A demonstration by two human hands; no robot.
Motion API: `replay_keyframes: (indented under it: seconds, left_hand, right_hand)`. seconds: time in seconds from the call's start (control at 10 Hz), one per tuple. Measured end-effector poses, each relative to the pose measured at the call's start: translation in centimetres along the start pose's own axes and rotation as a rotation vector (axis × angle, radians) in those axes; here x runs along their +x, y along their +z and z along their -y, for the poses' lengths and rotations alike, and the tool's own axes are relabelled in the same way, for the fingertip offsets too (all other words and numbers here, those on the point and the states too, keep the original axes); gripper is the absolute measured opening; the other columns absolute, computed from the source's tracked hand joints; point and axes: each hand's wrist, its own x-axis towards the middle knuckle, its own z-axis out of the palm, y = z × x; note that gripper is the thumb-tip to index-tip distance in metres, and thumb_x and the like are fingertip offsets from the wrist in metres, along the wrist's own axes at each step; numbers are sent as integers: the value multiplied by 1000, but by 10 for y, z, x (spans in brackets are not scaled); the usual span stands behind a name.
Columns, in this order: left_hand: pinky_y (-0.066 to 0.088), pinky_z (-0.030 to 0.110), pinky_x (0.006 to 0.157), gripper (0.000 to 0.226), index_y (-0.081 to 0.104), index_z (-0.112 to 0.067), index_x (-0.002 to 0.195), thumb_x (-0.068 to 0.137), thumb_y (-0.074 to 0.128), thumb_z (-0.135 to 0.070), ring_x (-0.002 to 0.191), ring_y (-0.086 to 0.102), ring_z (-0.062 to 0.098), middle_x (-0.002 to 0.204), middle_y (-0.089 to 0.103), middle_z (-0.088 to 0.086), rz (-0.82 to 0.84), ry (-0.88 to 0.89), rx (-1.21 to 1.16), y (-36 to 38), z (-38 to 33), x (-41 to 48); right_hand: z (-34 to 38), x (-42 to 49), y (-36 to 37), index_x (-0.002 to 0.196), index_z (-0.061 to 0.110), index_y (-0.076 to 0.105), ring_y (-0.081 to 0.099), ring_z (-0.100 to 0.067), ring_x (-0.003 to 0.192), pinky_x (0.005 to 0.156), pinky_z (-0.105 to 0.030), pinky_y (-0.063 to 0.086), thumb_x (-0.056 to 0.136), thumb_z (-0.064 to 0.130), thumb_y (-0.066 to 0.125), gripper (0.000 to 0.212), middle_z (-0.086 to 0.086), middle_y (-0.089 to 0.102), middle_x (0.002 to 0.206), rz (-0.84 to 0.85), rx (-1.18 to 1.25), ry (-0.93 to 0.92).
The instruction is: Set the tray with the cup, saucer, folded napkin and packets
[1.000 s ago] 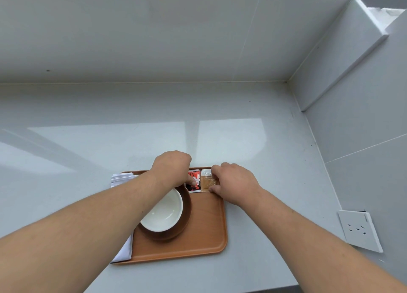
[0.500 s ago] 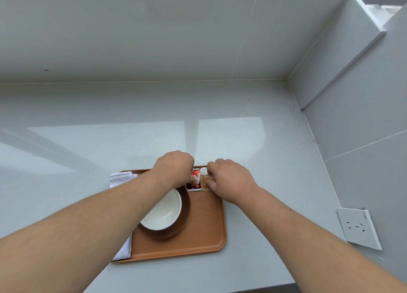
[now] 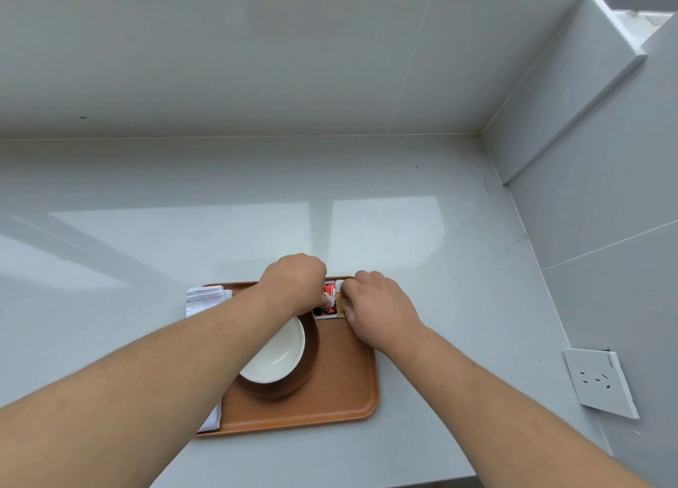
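Head view: an orange-brown tray (image 3: pixel 330 396) lies on the grey counter (image 3: pixel 146 230), with a white cup (image 3: pixel 279 352) on a dark brown saucer (image 3: pixel 310 359) near its middle and a folded white napkin (image 3: pixel 203 296) along its left edge. At the tray's far edge lie a red packet (image 3: pixel 329 300) and, just beside it, a tan packet (image 3: pixel 342 304). The left hand (image 3: pixel 293 282) has curled fingers pressing the red packet; the right hand (image 3: pixel 378 307) has bent fingers on the tan one, though whether either pinches its packet cannot be told.
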Motion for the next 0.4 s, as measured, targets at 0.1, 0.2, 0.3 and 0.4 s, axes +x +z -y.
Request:
replay_keyframes:
  seconds: [0.1,0.2,0.3,0.4]
  left_hand:
    - [46,32,63,29,68,-23,91,85,67,-52,82,63,21,87,69,-2,-62,19,-32,1,2,-8]
    - [43,33,62,33,68,-24,97,96,50,-52,79,61,21,88,68,-2,-207,13,-131,-2,4,-20]
    - [47,35,67,41,66,-26,108,98,42,-57,88,63,20,101,71,-5,-405,-4,-220,-26,13,-36]
    - [53,41,84,54,62,-27,124,96,36,-66,110,63,21,119,70,-6,-556,37,-227,-53,26,-53]
  right_hand:
    - [2,6,-10,101,14,69,58,-27,93,76,-39,48,100,37,50,30,-5,66,98,32,2,25]
    - [5,12,-29,109,17,72,58,-26,98,82,-39,50,103,48,42,44,-3,69,101,-12,-14,38]
    - [9,19,-61,126,20,66,56,-26,109,91,-41,49,103,56,33,53,-2,69,118,-114,-39,60]
    - [18,25,-91,143,23,53,48,-28,131,108,-45,44,101,64,24,65,-3,60,141,-171,-10,67]
